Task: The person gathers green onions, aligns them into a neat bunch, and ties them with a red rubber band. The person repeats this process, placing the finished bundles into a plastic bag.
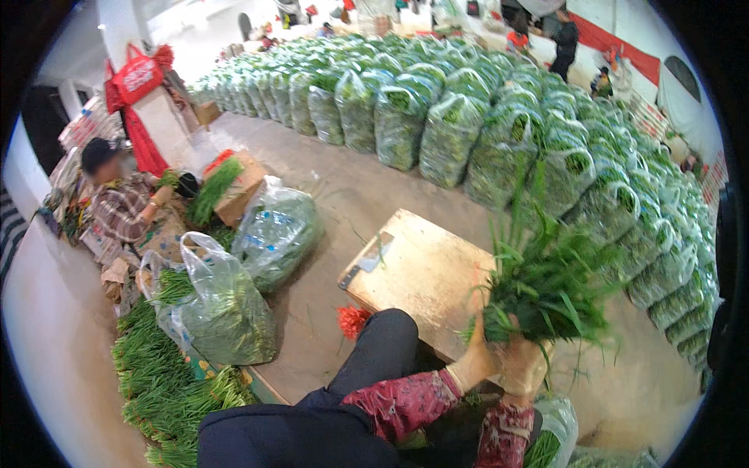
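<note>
Both hands are together at the right of the head view, around the lower end of a large bunch of long green leafy stalks (544,281), whose blurred tips spread upward. My left hand (475,358) grips the bunch from its left side. Against its base on the right is my right hand (522,364), closed around the stalks; its fingers are partly blurred. Just left of the bunch stands a low wooden board or box top (424,272). A cleaver (368,260) lies on its left corner. A red bundle of ties (352,321) sits beside my knee.
Filled clear bags of greens (450,134) stand in long rows ahead. Two more bags (225,310) (278,228) are at the left, beside piled green bundles (169,374). A seated person (120,199) handles greens there. An open plastic bag (559,418) is below my right hand.
</note>
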{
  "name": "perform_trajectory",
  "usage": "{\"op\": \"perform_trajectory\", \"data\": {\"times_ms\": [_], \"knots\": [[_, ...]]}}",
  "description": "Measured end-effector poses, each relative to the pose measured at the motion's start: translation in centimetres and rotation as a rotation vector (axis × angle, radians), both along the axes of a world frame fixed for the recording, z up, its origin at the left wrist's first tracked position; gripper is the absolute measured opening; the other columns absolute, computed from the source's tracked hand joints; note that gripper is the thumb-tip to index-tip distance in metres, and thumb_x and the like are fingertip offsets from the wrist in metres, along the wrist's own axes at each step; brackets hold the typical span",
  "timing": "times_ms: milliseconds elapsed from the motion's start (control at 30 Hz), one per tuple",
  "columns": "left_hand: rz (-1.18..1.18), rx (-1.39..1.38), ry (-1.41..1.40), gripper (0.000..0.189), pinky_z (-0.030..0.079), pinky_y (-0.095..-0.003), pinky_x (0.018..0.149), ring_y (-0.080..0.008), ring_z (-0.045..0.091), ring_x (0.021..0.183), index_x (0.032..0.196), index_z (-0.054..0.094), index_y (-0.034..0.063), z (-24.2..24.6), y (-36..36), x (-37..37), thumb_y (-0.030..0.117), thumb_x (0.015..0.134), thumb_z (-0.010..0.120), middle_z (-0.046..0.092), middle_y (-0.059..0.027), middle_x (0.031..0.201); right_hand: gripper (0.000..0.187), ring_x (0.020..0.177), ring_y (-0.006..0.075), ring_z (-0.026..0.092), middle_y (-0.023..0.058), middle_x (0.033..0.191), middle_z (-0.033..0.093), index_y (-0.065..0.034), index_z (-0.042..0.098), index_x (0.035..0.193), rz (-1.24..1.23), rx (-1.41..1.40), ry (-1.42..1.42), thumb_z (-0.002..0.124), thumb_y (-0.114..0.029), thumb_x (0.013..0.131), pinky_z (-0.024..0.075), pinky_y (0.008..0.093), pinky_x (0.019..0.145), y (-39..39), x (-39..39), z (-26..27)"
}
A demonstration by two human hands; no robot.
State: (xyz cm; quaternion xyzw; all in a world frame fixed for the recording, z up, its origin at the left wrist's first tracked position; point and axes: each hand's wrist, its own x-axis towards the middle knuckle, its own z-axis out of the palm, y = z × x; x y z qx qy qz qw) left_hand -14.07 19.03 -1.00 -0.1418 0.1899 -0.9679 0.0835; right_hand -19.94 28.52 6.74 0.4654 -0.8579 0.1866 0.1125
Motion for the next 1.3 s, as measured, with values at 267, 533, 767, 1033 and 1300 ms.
{"op": "perform_trajectory", "data": {"times_ms": [267, 533, 767, 1033, 1300], "knots": [[-0.048, -0.064, -0.611, 0.089, 0.043, -0.0529, 0.121, -0.0344, 0.053, 0.146, 0.158, 0.055, 0.0136, -1.5, -1.8, -0.8, 0.081, 0.100, 0.049, 0.054, -0.0133, 0.162, 0.038, 0.122, 0.0250, 0.065, 0.0114, 0.133, 0.073, 0.0034, 0.069, 0.128, -0.021, -0.810, -1.033, 0.081, -0.019, 0.100, 0.0482, 0.0445, 0.108, -6.8, -2.0, -4.0], [0.115, -0.143, -0.599, 0.076, 0.035, -0.0556, 0.127, -0.0283, 0.050, 0.149, 0.156, 0.053, 0.0135, 2.0, -3.6, 0.5, 0.068, 0.104, 0.060, 0.058, -0.0098, 0.159, 0.032, 0.132, 0.0275, 0.062, 0.0131, 0.144, 0.068, 0.0009, 0.070, 0.135, 0.002, -0.461, -0.449, 0.071, -0.009, 0.104, 0.0513, 0.0438, 0.110, -1.1, -3.4, -8.5], [0.468, -0.395, -0.550, 0.076, 0.048, -0.0448, 0.118, -0.0258, 0.061, 0.135, 0.153, 0.056, 0.0088, 4.6, -8.0, 3.4, 0.049, 0.095, 0.084, 0.065, -0.0063, 0.145, 0.053, 0.146, 0.0355, 0.054, 0.0184, 0.156, 0.059, -0.0064, 0.054, 0.157, 0.125, -0.232, 0.169, 0.067, -0.023, 0.108, 0.0433, 0.0495, 0.123, 0.9, -0.8, -11.4], [1.086, -1.152, -0.884, 0.074, 0.056, -0.0389, 0.105, -0.0208, 0.068, 0.118, 0.143, 0.056, 0.0019, 10.8, -13.5, 8.2, 0.009, 0.082, 0.097, 0.071, -0.0084, 0.128, 0.069, 0.134, 0.0248, 0.065, 0.0159, 0.146, 0.069, -0.0034, 0.059, 0.153, 0.701, 0.645, -1.265, 0.079, -0.041, 0.099, 0.0517, 0.0398, 0.113, -0.3, 4.3, -7.8], [1.489, -2.605, -1.102, 0.070, 0.056, -0.0504, 0.091, -0.0401, 0.071, 0.102, 0.128, 0.064, 0.0087, 15.7, -17.0, 9.9, 0.024, 0.067, 0.096, 0.073, -0.0158, 0.113, 0.027, 0.091, 0.0153, 0.075, 0.0101, 0.095, 0.081, 0.0009, 0.080, 0.115, 0.345, 0.115, -1.284, 0.074, -0.021, 0.101, 0.0597, 0.0314, 0.084, -0.6, 0.7, -3.5]]}}
